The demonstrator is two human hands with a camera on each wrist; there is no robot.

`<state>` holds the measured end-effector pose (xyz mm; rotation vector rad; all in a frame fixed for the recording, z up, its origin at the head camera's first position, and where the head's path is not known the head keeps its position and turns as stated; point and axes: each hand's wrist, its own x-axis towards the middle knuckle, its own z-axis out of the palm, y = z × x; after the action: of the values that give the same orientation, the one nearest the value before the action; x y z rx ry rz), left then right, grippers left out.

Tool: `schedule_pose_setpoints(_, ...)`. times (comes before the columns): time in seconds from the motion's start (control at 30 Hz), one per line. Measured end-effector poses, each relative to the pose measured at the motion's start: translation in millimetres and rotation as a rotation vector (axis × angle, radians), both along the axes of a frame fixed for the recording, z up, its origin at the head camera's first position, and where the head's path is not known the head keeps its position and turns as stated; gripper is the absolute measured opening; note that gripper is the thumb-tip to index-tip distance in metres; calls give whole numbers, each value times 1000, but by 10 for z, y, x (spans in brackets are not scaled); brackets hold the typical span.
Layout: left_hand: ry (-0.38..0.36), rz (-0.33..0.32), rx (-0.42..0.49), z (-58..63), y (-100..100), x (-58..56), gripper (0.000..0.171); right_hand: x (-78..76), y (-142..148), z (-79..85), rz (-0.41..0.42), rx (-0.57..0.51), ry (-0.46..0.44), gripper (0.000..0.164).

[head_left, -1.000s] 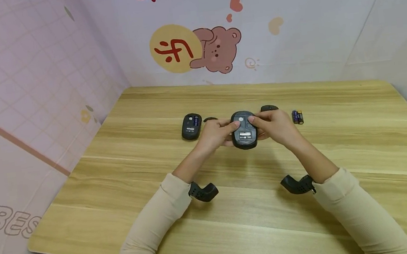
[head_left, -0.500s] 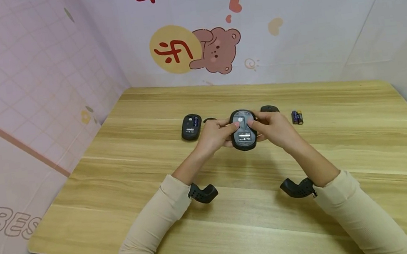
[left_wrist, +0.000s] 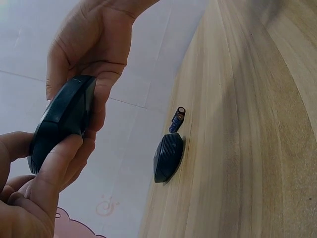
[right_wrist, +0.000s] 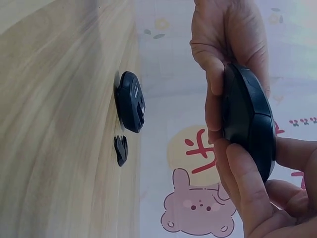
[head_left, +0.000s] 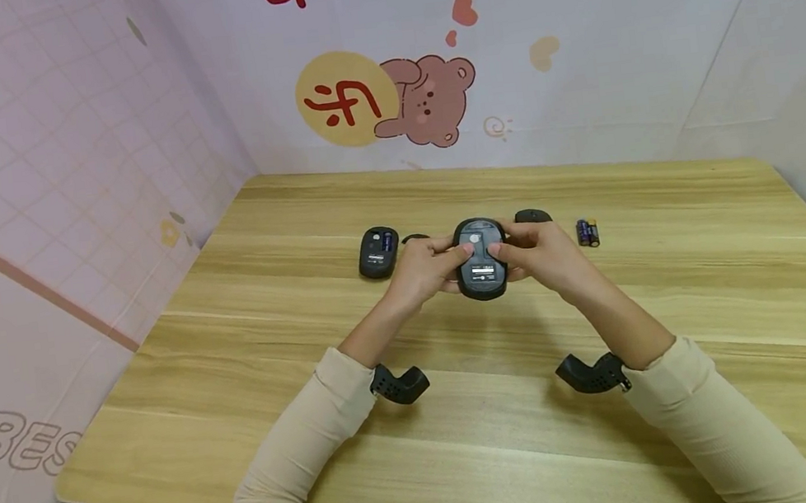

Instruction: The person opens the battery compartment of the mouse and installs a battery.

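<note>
A black computer mouse (head_left: 482, 271) is held underside up above the table, its label and light round spot facing the head camera. The left hand (head_left: 426, 268) grips its left side, thumb on the underside and fingers beneath. From the right side the right hand (head_left: 544, 256) holds it the same way, its thumb pressing near the battery cover. Both wrist views show the mouse edge-on between the hands. To the left, a second mouse (head_left: 377, 253) lies upside down with its battery compartment uncovered and a blue battery inside. Beside it is a small black cover (right_wrist: 121, 150).
Behind the right hand sits a third black mouse (left_wrist: 168, 157), partly hidden in the head view. Two batteries (head_left: 587, 233) lie side by side to its right. The wooden table (head_left: 499, 440) meets a printed wall cloth at the back.
The right thumb has shifted slightly down along the underside of the held mouse. The mouse tilts a little more toward the head camera. Things on the table have stayed put.
</note>
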<state>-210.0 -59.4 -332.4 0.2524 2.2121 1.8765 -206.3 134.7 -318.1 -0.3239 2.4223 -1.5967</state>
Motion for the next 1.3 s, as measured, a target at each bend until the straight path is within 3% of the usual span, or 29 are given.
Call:
schedule_pose_setpoints(0.4, -18, 9, 7, 36, -10, 14, 40, 11, -23, -6, -18, -75, -26, 57)
schedule_pose_setpoints(0.7, -18, 10, -45, 30, 4, 27, 44, -20, -10, -42, -41, -117, -43, 55)
schedule_pose_setpoints(1.3, -22, -6, -13, -4, -24, 51, 46, -26, -53, -55, -69, -122, -35, 51)
